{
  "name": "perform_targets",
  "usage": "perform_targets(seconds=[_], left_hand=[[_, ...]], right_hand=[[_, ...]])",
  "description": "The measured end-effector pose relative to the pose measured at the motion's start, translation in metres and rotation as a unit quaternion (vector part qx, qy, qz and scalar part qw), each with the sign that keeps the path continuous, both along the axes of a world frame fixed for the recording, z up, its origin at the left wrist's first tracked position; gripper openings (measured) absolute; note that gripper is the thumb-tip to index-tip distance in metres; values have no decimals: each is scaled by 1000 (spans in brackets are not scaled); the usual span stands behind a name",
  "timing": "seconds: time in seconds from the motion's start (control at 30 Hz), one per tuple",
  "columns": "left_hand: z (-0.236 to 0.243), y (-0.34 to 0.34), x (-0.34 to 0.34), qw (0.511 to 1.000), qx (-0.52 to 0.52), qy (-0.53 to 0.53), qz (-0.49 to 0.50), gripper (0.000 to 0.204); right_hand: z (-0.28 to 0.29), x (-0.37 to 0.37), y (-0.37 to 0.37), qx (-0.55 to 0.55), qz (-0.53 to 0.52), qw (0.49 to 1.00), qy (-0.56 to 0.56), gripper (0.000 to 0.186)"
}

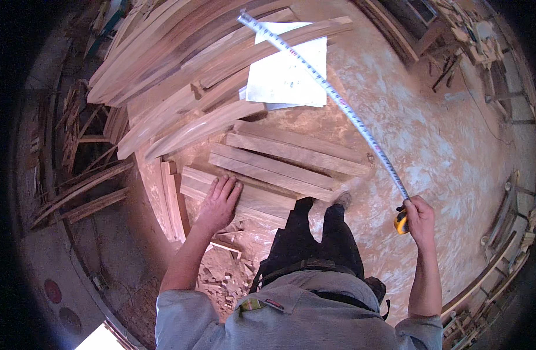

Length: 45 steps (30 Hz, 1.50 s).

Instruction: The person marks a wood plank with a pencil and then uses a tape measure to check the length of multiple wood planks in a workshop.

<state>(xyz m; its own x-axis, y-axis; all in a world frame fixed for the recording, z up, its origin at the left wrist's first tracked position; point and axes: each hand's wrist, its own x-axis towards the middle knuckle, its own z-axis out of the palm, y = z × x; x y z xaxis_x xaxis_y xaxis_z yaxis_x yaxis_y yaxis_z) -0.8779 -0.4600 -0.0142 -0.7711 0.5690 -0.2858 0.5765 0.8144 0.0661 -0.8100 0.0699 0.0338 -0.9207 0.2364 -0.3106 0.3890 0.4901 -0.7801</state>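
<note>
A yellow-and-black tape measure (402,224) is held in the closed right hand (420,220) at the lower right of the frame. Its white, graduated blade (342,104) is extended to the top centre, across the view of a white paper sheet (279,83). The left hand (220,204), fingers extended, is laid palm-down on straight brown wooden boards (265,199) left of centre. Curved wooden boards (163,64) are stacked at the upper left.

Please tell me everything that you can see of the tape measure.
The tape measure has a yellow and black case, gripped in the right hand. Its pale, seemingly metal blade, with dark and red markings, is drawn out in a gentle curve toward the upper left, crossing in front of the white paper; whether they touch is unclear.
</note>
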Motion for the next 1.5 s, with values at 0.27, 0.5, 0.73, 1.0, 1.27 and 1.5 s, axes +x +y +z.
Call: perform_targets(seconds=[0.27, 0.5, 0.73, 1.0, 1.27, 1.5], left_hand=[[11, -4, -17, 997, -47, -49, -35, 67], [59, 26, -35, 994, 12, -112, -11, 79], [57, 129, -80, 985, 171, 11, -25, 61], [28, 163, -93, 988, 131, -31, -77, 41], [52, 117, -30, 983, 120, -32, -138, 43], [45, 110, -22, 986, 128, -32, -102, 42]], right_hand=[[-8, 6, 18, 40, 17, 999, 1, 16], [-10, 14, 25, 39, 24, 999, 9, 18], [-4, 5, 33, 63, 29, 998, -3, 19], [-4, -3, 43, 69, 97, 993, -16, 18], [-19, -17, 47, 103, 195, 973, -70, 23], [-31, -34, 36, 82, 246, 962, -90, 28]])
